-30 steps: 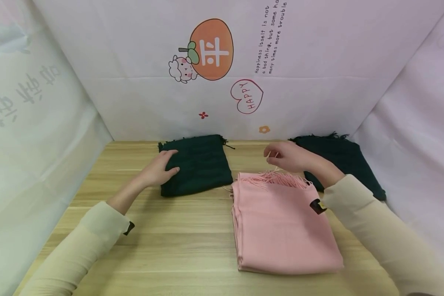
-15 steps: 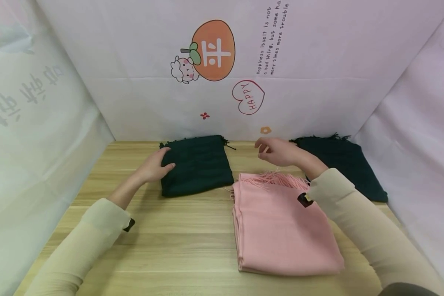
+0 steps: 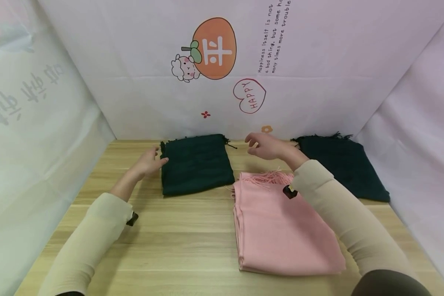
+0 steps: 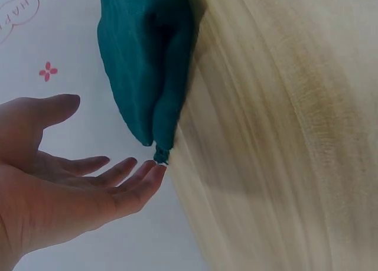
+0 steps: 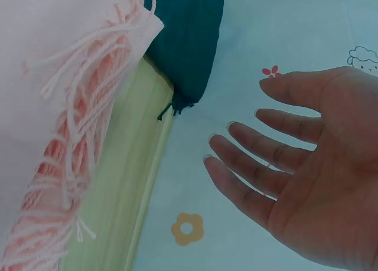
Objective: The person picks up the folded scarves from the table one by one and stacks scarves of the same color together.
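A folded dark green fringed scarf [image 3: 197, 166] lies at the back left of the table, its fringe toward the back wall. At its left edge is my left hand [image 3: 146, 162], fingers spread and holding nothing; in the left wrist view the fingertips come right at the scarf's fringed corner [image 4: 161, 154]. My right hand [image 3: 265, 146] hovers to the right of that scarf, behind the folded pink fringed scarf [image 3: 285, 230]. Nothing is in its relaxed, parted fingers [image 5: 254, 170], as the right wrist view shows.
A second folded dark green scarf [image 3: 344, 166] lies at the back right, partly behind the right forearm. White cloth walls [image 3: 140, 94] with printed pictures rise at the back and both sides of the wooden table [image 3: 185, 246].
My right hand has moved left and slightly back, away from the right green scarf. The left hand has drawn back from over the left green scarf to its left edge.
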Available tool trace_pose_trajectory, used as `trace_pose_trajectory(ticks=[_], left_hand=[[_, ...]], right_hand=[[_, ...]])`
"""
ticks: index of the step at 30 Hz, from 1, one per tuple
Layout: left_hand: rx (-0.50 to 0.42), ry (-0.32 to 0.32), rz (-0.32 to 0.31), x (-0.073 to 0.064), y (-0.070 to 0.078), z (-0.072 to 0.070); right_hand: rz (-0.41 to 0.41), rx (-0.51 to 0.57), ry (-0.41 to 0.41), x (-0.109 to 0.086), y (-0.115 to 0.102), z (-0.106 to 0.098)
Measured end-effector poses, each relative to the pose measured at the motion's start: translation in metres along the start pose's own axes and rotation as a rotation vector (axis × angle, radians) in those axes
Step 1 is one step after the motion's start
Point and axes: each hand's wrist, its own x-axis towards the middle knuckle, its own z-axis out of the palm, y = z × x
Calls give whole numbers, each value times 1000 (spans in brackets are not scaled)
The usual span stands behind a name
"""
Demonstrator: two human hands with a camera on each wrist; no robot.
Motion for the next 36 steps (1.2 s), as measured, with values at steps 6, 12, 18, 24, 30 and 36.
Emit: trace_pose_trajectory(ticks=[6,12,18,24,30,36], left_hand=[[-34,-41,-91,5,-3,-2],[-59,-89,-196,17,-2,1],[-131,-87,-248,26,-3,4],[-262,-71,-294,32,-3,4],[-317,-43,-319,37,-1,4],[-320,-42,-336,43,1,3]], right_hand=[[20,23,3,15,-3,4],[56,94,-16,32,-1,13],[59,146,-28,48,2,21],[114,240,-61,61,4,29],[175,326,-128,73,4,40],[231,498,-171,85,6,52]])
